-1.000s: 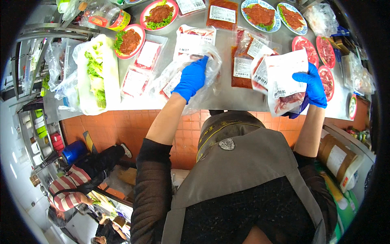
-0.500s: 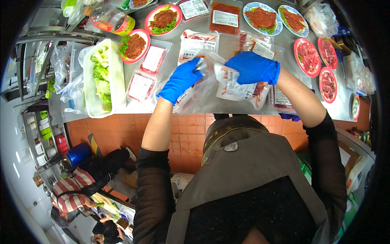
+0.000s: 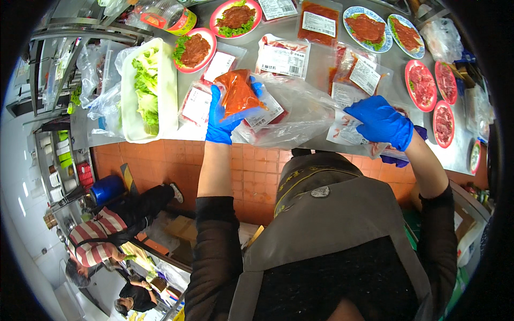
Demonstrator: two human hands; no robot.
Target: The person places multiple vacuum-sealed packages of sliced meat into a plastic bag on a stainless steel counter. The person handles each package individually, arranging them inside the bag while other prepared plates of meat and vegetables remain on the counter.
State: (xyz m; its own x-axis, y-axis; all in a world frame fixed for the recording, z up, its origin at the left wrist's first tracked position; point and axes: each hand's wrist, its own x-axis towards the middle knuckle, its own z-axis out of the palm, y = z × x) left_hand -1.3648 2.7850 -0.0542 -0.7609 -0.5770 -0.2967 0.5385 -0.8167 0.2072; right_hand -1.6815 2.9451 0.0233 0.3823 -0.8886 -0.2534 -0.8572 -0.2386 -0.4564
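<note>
My left hand (image 3: 219, 128), in a blue glove, is closed around a clear packet of orange-red marinated meat (image 3: 239, 96), held above the table. Also blue-gloved, my right hand (image 3: 383, 123) has its fingers curled over a white-printed meat packet (image 3: 342, 129) close to the table's front edge. Part of that packet is hidden under the hand. A large crumpled clear plastic bag (image 3: 308, 101) stretches between my hands. Below the left hand's packet lies a labelled meat packet (image 3: 267, 115), partly covered by the plastic.
Left of my hands stands a white bin of lettuce (image 3: 126, 101). Red-rimmed plates of marinated meat (image 3: 235, 17) and blue-patterned plates (image 3: 366, 28) line the back. Plates of raw meat slices (image 3: 420, 85) stand at right. A person in stripes (image 3: 99, 235) works at far left.
My left hand has turned and lifted, and the marinated meat packet now shows in it. My right hand has moved right and nearer the front edge. The clear bag is stretched wider.
</note>
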